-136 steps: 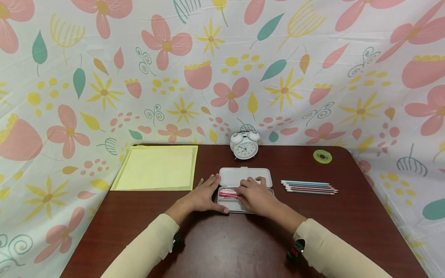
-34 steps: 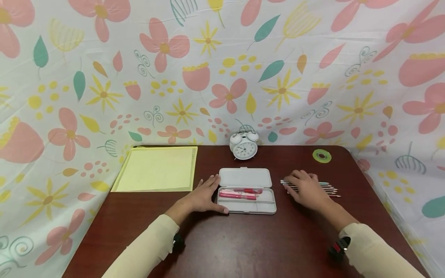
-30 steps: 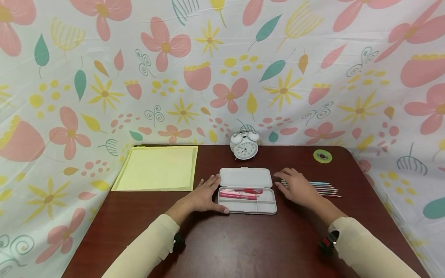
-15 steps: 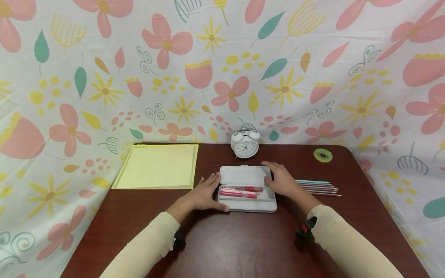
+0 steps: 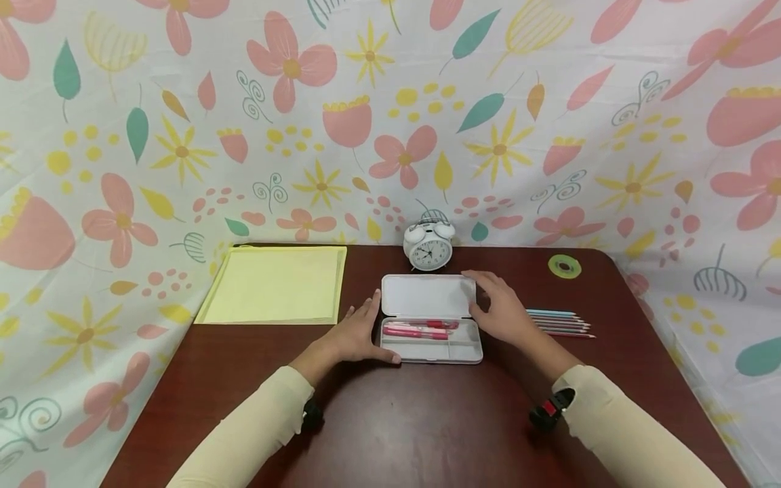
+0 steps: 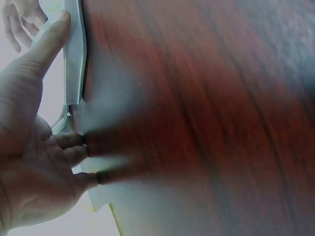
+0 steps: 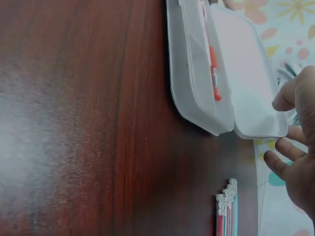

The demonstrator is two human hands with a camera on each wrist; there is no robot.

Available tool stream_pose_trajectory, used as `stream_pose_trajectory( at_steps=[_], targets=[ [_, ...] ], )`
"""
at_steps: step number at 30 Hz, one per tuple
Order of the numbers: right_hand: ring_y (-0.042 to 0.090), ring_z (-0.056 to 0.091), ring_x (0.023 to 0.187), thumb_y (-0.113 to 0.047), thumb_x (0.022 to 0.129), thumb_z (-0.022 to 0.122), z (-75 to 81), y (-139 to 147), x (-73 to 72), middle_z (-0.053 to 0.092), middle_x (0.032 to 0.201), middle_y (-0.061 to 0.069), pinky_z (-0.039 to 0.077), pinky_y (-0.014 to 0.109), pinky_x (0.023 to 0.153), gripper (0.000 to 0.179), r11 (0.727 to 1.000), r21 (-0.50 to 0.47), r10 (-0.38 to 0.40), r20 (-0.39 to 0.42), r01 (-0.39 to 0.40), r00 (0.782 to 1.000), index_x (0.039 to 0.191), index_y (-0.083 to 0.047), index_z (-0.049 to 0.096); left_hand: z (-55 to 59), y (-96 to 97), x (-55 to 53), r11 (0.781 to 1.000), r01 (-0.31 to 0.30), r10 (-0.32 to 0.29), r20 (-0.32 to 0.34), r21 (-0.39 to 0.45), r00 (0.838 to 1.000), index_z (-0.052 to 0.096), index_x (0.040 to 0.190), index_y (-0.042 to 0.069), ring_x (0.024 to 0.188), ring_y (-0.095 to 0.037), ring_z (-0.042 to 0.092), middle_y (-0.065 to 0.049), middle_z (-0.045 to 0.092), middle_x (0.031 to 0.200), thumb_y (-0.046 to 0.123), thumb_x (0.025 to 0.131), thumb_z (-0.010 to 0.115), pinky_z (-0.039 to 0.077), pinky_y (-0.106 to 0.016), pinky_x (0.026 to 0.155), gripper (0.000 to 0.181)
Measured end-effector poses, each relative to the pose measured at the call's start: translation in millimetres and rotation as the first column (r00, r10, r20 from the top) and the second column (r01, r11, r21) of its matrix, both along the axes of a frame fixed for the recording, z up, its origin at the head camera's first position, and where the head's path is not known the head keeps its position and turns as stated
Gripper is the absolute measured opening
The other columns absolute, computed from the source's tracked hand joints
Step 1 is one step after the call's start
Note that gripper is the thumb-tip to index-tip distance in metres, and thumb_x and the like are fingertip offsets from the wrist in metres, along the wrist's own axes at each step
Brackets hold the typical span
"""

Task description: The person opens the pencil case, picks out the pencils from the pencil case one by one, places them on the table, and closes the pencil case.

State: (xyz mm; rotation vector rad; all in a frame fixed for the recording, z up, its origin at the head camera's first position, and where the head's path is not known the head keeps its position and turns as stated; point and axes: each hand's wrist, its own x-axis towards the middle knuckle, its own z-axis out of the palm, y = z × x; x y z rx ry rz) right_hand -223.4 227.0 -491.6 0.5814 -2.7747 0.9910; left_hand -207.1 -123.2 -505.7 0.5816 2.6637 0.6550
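Observation:
A white pencil case (image 5: 465,352) stands on the table with its lid (image 5: 427,295) tilted up a little from the tabletop. Pink and red pens (image 5: 417,331) lie in its back compartment; the front compartments hold none. My left hand (image 5: 352,337) rests along the case's left side, fingers extended and thumb at the front edge. At the lid's right edge, my right hand (image 5: 502,313) holds the corner, with the thumb on the inner side in the right wrist view and the fingers beyond the edge, partly hidden.
Several pencils (image 5: 558,323) lie right of the case. A white alarm clock (image 5: 430,252) stands close behind the lid. Yellow-edged sheets or a folder (image 5: 274,285) lie at back left, and a green tape roll (image 5: 564,266) at back right. A patterned cloth hangs behind.
My right hand has gone from the case to the pencils, then left to the lid, which is now raised slightly. Pens show in the case. My left hand has stayed put.

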Motion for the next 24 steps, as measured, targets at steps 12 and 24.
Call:
stream_pose_trajectory(
  at_steps=[12,24],
  targets=[
    [0.028,0.071,0.119,0.001,0.096,0.081,24.6,16.2,38.9,0.072,0.137,0.005,0.063,0.046,0.099,0.063,0.993,-0.078,0.077,-0.102,-0.085,0.992,0.153,-0.021,0.066,2.6,3.1,0.8,0.998,-0.017,0.015,-0.036,-0.062,0.999,0.012,0.177,0.002,0.174,-0.035,0.018,-0.021,0.02,0.185,0.075,0.082,0.086,0.015,-0.056,0.142,0.141],
    [0.018,0.067,0.113,-0.001,0.09,0.089,-6.9,17.1,64.9,0.073,0.122,-0.001,0.06,0.048,0.091,0.036,0.964,0.096,0.262,-0.223,-0.246,0.939,0.122,-0.018,0.083,-8.5,-9.9,-10.2,0.99,0.047,-0.071,-0.173,-0.136,0.982,0.028,0.177,0.011,0.17,-0.031,0.032,-0.01,0.033,0.182,0.079,0.088,0.076,0.028,-0.058,0.138,0.121]
  ],
)
